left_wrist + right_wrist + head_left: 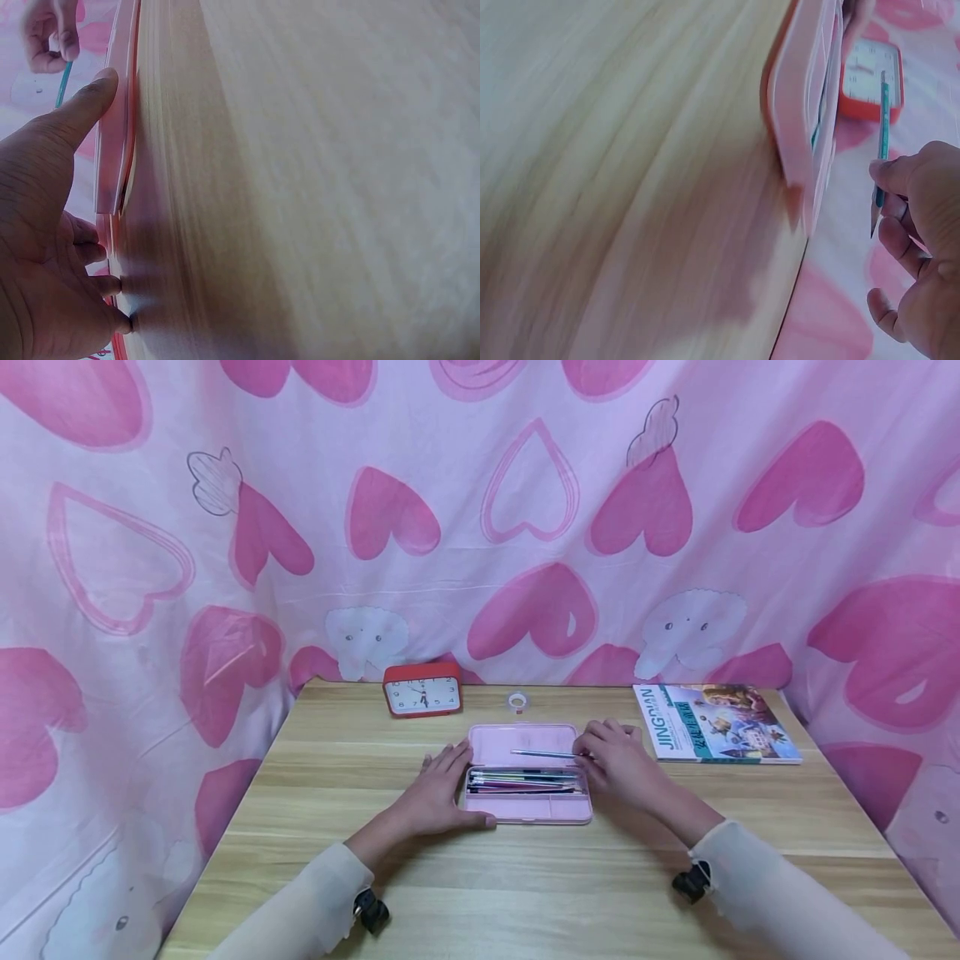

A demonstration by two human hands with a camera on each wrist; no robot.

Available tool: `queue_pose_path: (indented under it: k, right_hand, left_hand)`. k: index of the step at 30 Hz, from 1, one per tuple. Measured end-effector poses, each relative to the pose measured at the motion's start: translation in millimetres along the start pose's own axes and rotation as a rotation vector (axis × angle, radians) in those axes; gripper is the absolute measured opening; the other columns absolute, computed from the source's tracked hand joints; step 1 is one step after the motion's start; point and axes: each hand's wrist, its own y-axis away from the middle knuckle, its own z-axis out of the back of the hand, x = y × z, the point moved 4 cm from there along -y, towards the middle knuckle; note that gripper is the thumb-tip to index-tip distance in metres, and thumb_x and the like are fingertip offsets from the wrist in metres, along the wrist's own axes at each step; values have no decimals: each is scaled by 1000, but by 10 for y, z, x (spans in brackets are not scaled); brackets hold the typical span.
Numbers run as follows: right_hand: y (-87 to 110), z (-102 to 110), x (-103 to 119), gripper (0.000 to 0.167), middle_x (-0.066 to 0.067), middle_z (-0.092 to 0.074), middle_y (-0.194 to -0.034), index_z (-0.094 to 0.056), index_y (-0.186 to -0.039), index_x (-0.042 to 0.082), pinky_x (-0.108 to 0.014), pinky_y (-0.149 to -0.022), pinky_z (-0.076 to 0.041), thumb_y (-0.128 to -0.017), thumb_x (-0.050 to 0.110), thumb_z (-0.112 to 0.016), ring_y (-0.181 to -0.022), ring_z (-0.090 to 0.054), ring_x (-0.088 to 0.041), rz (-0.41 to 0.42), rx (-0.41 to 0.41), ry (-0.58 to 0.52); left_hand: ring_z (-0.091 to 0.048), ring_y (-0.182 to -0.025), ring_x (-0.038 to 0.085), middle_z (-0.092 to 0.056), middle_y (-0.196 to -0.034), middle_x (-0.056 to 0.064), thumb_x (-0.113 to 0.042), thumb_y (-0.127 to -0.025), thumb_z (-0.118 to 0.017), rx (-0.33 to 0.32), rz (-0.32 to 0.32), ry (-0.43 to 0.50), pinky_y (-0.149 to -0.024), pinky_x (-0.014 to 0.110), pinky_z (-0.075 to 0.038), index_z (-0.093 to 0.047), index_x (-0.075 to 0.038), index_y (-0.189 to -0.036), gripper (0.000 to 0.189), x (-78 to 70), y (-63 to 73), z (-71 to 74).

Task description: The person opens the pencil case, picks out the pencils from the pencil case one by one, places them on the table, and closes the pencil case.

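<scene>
An opened pink pencil case [510, 810] lies on the table, its lid [517, 739] folded back toward the curtain. Several pencils [517, 782] lie side by side in its upper compartment. My right hand [618, 762] pinches a teal pencil [884, 127] between thumb and fingers, above the case's right end. In the right wrist view, the pencil's sharpened dark tip points downward. Against the case's left end rests my left hand [435, 793], fingers spread and thumb along the front edge; the left wrist view shows the thumb [97, 94] on the case's side wall.
Behind the case stand a red alarm clock [423, 691] and a small roll of tape [517, 701]. A magazine [716, 724] lies at the back right. A pink heart-patterned curtain [450, 585] hangs along the table's far edge.
</scene>
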Motion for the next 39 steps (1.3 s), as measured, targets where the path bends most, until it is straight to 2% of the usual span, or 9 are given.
queue_pose_path:
  k: [5, 12, 20, 30, 39]
  right_hand:
    - [133, 110, -280, 12, 2, -71, -107, -79, -107, 19, -50, -92, -36, -98, 12, -85, -108, -57, -25, -55, -17, -48]
    - [382, 184, -656, 14, 2, -71, -106, -77, -106, 20, -57, -92, -41, -98, 9, -83, -105, -57, -25, -109, 3, -56]
    - [660, 153, -1001, 12, 4, -72, -105, -78, -103, 23, -47, -87, -36, -99, 13, -83, -104, -55, -22, -167, 56, -47]
    - [791, 100, -1180, 13, 3, -72, -106, -78, -101, 23, -59, -89, -39, -99, 11, -82, -106, -56, -27, -205, 90, -55]
    - [816, 79, -1218, 13, 0, -72, -109, -80, -106, 23, -53, -86, -37, -99, 12, -82, -107, -56, -28, -224, 102, -45]
  left_hand:
    - [-13, -175, 33, -20, -187, 0, -82, -77, -83, -2, 2, -6, -142, 61, -8, -23, -19, -178, 133, -3, -2, -4]
    - [-13, -175, 33, -21, -187, 1, -82, -77, -84, -4, 1, 2, -143, 61, -8, -23, -19, -178, 134, -2, -7, 0]
    - [-14, -175, 34, -22, -187, 1, -79, -76, -86, -8, 14, 29, -142, 63, -7, -24, -20, -178, 133, -13, -7, -2]
    - [-14, -175, 34, -25, -185, 4, -76, -73, -90, -24, 21, 65, -142, 64, -7, -27, -18, -177, 135, 8, -15, -6]
    - [-13, -175, 34, -24, -186, 5, -75, -73, -92, -21, 29, 59, -142, 64, -6, -27, -18, -177, 134, 4, -23, -7]
